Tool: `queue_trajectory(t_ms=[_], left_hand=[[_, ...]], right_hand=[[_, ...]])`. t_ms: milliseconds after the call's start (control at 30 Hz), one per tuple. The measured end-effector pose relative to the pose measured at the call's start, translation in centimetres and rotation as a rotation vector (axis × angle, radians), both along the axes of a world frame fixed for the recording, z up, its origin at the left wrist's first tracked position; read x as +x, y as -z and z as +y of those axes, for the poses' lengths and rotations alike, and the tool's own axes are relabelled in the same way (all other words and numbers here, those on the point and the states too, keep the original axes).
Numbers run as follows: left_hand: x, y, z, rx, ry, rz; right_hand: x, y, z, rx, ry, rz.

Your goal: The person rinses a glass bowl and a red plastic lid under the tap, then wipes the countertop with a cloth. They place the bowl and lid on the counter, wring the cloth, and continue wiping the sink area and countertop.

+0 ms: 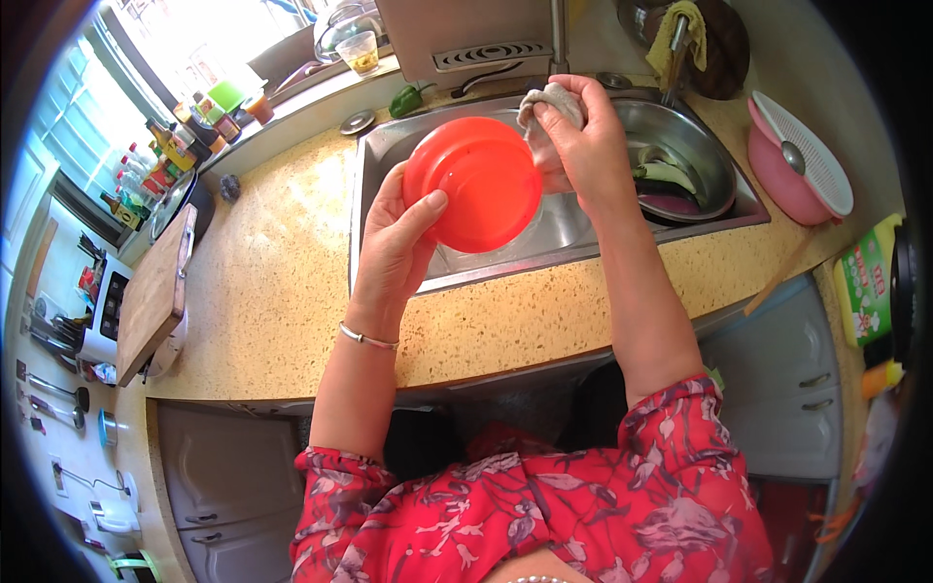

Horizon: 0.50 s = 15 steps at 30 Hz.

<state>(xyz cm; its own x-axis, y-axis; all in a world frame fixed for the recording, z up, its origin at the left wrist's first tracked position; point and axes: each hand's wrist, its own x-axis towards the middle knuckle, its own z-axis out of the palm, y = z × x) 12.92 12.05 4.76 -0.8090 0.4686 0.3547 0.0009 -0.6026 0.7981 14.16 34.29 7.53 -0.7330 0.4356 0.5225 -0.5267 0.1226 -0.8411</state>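
My left hand grips a round red plastic bowl by its left side, thumb across its face and fingers behind. The bowl is tilted up above the left basin of a stainless steel sink. In my right hand is a bunched greyish-white cloth, pinched between thumb and fingers. Part of the cloth hangs down by the bowl's right edge; whether the two touch I cannot tell. Beyond my right wrist, a large metal bowl in the right basin holds eggplants and other pale green vegetables.
A green pepper lies behind the sink. At right stands a pink basin with a white strainer. A wooden cutting board leans at left, near several sauce bottles. A yellow cloth hangs over the faucet.
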Motion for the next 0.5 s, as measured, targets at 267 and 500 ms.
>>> queue_trajectory(t_ms=[267,500], left_hand=[[-0.6,0.7,0.6,-0.036,-0.132,0.034],[-0.5,1.4,0.5,-0.088,-0.154,0.103]], right_hand=[[1.1,0.2,-3.2,0.482,-0.076,0.209],[-0.1,1.1,-2.3,0.361,-0.027,-0.064]])
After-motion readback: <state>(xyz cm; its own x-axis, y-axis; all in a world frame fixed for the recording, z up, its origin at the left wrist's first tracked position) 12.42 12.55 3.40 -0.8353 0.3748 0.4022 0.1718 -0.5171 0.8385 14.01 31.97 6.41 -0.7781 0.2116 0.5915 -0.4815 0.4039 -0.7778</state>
